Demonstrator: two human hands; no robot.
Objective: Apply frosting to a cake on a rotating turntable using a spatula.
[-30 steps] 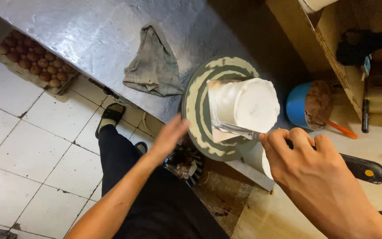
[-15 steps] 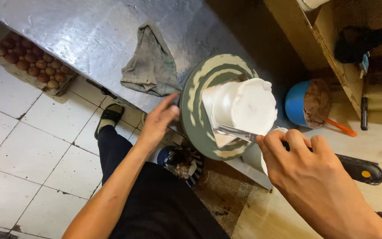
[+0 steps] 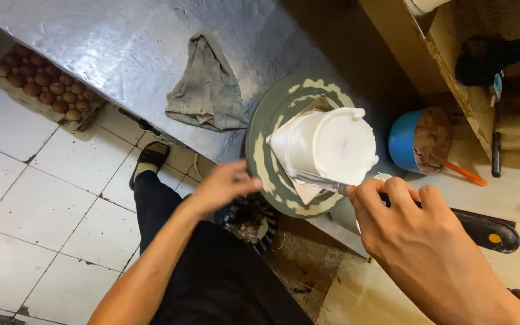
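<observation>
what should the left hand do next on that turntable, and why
Probably nudge the green turntable a little further round. The left hand has its fingertips at the near rim, while the right hand holds a metal spatula flat against the side of the white cake, so turning would bring the next stretch of icing under the blade.

You are looking at a warm, fairly dim scene with light falling from above. It gives soft glare patches on the dimpled grey metal counter (image 3: 91, 42) and makes the white frosted cake (image 3: 332, 150) the brightest thing in view. Your right hand (image 3: 428, 241) catches a yellowish sheen, while your left hand (image 3: 224, 186) is slightly smeared by motion blur. The wooden shelf (image 3: 452, 60) at the upper right sinks into deep shadow (detail there is hard to read). Straight lines bend toward the edges, as the white floor tiles (image 3: 37, 198) show.
</observation>
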